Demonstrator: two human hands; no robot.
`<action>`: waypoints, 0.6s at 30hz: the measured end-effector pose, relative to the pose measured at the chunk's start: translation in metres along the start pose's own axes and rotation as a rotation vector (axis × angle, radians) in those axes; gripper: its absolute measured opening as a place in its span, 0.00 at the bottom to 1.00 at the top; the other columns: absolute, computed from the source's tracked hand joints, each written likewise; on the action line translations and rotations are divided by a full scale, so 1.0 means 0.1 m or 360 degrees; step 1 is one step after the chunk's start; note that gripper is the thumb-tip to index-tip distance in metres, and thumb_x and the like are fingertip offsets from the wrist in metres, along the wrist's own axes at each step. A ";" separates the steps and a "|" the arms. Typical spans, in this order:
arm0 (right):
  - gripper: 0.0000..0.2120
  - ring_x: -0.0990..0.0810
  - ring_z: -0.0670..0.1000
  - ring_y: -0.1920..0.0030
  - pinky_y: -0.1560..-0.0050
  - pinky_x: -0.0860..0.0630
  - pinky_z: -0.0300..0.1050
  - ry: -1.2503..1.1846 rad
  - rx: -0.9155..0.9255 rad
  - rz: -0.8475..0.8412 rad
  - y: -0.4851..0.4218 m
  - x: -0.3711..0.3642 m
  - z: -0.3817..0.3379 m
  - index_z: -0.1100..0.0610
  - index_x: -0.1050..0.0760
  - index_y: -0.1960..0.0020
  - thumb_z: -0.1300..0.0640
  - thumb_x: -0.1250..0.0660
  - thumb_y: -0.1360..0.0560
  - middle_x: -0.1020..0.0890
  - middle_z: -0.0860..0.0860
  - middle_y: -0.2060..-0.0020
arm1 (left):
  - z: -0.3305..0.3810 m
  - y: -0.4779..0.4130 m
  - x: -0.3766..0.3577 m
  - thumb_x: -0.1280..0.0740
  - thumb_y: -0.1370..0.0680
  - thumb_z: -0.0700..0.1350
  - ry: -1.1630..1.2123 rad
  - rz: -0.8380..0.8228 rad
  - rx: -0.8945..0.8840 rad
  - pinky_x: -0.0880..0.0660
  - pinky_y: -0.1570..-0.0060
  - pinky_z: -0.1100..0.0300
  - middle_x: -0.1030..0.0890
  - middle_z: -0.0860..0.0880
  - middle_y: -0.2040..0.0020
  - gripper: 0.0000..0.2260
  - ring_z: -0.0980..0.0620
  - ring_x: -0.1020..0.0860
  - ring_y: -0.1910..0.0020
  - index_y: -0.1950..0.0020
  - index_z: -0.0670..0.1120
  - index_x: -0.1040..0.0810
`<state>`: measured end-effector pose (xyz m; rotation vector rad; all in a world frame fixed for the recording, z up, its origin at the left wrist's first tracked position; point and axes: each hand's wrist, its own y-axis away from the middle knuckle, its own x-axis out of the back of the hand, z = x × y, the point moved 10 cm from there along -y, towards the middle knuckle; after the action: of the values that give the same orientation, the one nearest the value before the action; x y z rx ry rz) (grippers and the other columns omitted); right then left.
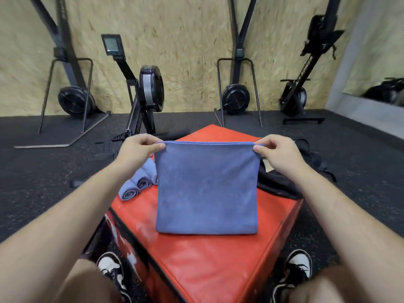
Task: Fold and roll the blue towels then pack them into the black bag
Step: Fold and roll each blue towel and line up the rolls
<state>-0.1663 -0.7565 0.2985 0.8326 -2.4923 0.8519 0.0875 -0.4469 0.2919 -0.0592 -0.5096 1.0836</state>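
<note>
A folded blue towel (pixel 206 189) hangs upright above the red padded box (pixel 196 265), its lower fold near the box top. My left hand (pixel 137 149) pinches the towel's upper left corner. My right hand (pixel 276 149) pinches the upper right corner. Rolled blue towels (pixel 137 184) lie on the box to the left, partly behind the held towel. The black bag (pixel 277 184) lies on the box's right side, partly hidden by the towel and my right forearm.
Rowing machines (pixel 146 90) stand on the dark rubber floor against the wooden wall beyond the box. Black straps (pixel 317 158) trail on the floor at the right. My shoes (pixel 113 270) are at both sides of the box's near corner.
</note>
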 end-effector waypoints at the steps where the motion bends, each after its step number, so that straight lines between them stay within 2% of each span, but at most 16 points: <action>1: 0.04 0.20 0.46 0.59 0.55 0.25 0.38 -0.0003 0.0021 0.0025 -0.02 0.08 -0.12 0.53 0.17 0.52 0.59 0.26 0.26 0.16 0.46 0.59 | 0.13 0.00 0.06 0.24 0.26 0.39 0.0050 0.0020 -0.0020 0.28 0.65 0.66 0.20 0.52 0.64 0.04 0.62 0.25 0.70 0.55 0.46 0.17; 3: 0.09 0.20 0.46 0.60 0.58 0.26 0.33 -0.0010 0.0041 0.0018 -0.03 0.20 -0.35 0.53 0.18 0.47 0.60 0.26 0.26 0.17 0.48 0.58 | 0.35 0.02 0.18 0.25 0.26 0.38 0.0079 0.0059 -0.0061 0.26 0.65 0.66 0.21 0.49 0.62 0.06 0.60 0.24 0.68 0.51 0.47 0.18; 4: 0.09 0.20 0.46 0.61 0.61 0.26 0.31 0.0016 0.0046 -0.0007 -0.02 0.25 -0.45 0.53 0.18 0.46 0.60 0.27 0.25 0.16 0.49 0.58 | 0.46 0.03 0.26 0.25 0.25 0.39 0.0001 0.0073 -0.0115 0.25 0.62 0.64 0.20 0.49 0.60 0.06 0.58 0.23 0.66 0.50 0.47 0.17; 6: 0.04 0.20 0.41 0.66 0.65 0.28 0.29 0.0115 0.0089 -0.0081 0.04 0.34 -0.65 0.55 0.17 0.50 0.61 0.28 0.24 0.15 0.49 0.60 | 0.67 0.08 0.35 0.26 0.24 0.42 -0.0204 0.0047 -0.0221 0.24 0.58 0.63 0.16 0.50 0.59 0.03 0.59 0.22 0.63 0.52 0.49 0.16; 9: 0.03 0.22 0.37 0.71 0.65 0.30 0.30 0.0192 0.0161 -0.0166 0.23 0.51 -0.92 0.55 0.17 0.53 0.61 0.29 0.24 0.16 0.47 0.66 | 0.90 0.25 0.48 0.28 0.23 0.44 -0.0400 -0.0001 -0.0298 0.31 0.69 0.72 0.19 0.53 0.64 0.02 0.66 0.26 0.71 0.55 0.47 0.17; 10: 0.04 0.23 0.37 0.72 0.63 0.29 0.32 0.0167 0.0171 -0.0196 0.30 0.57 -0.99 0.55 0.18 0.54 0.61 0.30 0.23 0.17 0.46 0.67 | 0.95 0.32 0.54 0.27 0.23 0.46 -0.0435 -0.0013 -0.0297 0.32 0.70 0.71 0.20 0.53 0.65 0.02 0.65 0.27 0.72 0.55 0.48 0.18; 13: 0.03 0.26 0.43 0.73 0.66 0.30 0.41 0.0058 0.0154 -0.0293 0.48 0.75 -1.15 0.54 0.17 0.54 0.59 0.30 0.22 0.20 0.48 0.72 | 1.01 0.48 0.71 0.26 0.24 0.50 -0.0377 -0.0087 -0.0271 0.31 0.62 0.59 0.19 0.50 0.63 0.05 0.56 0.27 0.65 0.56 0.50 0.17; 16: 0.03 0.29 0.46 0.75 0.71 0.31 0.38 -0.0069 0.0120 -0.0374 0.58 0.84 -1.27 0.58 0.18 0.52 0.61 0.31 0.21 0.22 0.51 0.74 | 1.02 0.54 0.83 0.25 0.25 0.50 -0.0227 -0.0135 -0.0192 0.36 0.65 0.59 0.22 0.54 0.67 0.04 0.51 0.31 0.66 0.57 0.51 0.16; 18: 0.03 0.26 0.47 0.72 0.70 0.29 0.38 -0.0108 0.0076 -0.0432 0.57 0.81 -1.28 0.60 0.19 0.50 0.62 0.32 0.21 0.19 0.53 0.72 | 1.04 0.55 0.84 0.25 0.25 0.47 -0.0185 -0.0150 -0.0154 0.37 0.67 0.60 0.23 0.51 0.67 0.04 0.50 0.31 0.66 0.57 0.48 0.16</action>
<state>-0.2439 -0.6698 0.4111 1.2015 -2.3497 0.8014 0.0284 -0.3694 0.3989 -0.0568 -0.6631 0.9734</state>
